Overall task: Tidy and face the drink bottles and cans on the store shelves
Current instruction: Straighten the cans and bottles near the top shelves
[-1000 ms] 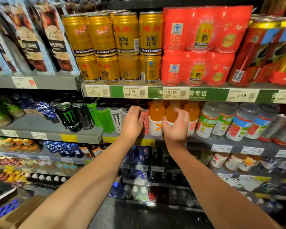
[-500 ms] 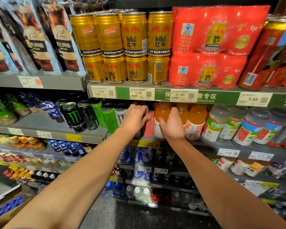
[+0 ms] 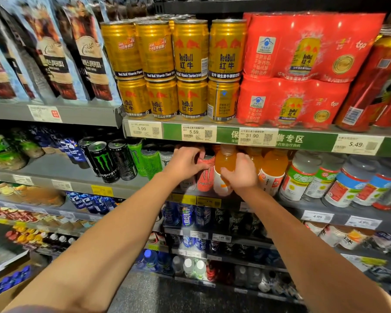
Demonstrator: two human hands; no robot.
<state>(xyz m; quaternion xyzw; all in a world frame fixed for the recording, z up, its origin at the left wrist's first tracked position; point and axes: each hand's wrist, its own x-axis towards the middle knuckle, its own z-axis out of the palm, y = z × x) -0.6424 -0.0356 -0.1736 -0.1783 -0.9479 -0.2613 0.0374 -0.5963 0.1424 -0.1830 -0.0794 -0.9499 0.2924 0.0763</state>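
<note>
Centre frame, middle shelf (image 3: 280, 205): left hand (image 3: 183, 164) grips pink can (image 3: 205, 175); right hand (image 3: 239, 175) grips orange bottle (image 3: 224, 163). Facing under way; neighbouring rows seemingly untouched.

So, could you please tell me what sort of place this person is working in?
Most likely a supermarket or convenience store drinks aisle. Tiered shelves carry stacked gold Red Bull cans and black Monster cans, and printed price tags with QR codes line the shelf edge.
</note>
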